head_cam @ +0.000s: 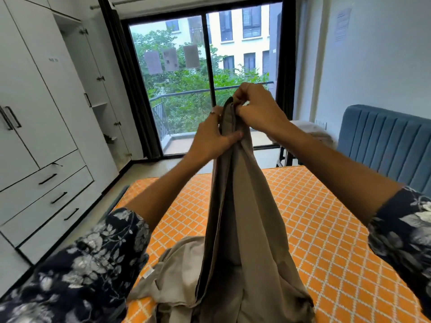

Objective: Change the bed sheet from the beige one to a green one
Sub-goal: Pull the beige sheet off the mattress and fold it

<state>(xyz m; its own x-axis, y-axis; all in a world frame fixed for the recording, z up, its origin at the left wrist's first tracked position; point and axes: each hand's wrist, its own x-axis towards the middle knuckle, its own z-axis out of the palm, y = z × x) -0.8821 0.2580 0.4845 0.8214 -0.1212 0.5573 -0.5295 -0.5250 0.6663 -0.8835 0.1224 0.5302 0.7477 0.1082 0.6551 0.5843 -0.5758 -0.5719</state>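
Orange mattress (326, 217) under beige sheet (240, 206)

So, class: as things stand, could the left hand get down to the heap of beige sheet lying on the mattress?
Probably not yet: the left hand is gripping the raised beige sheet. The path down to the heap looks open, if it lets go first.

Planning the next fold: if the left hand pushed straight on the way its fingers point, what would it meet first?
The left hand already grips the beige sheet, fingers pointing right. Past the fabric, it would probably meet the right hand, which pinches the sheet's top edge; depth is unclear.
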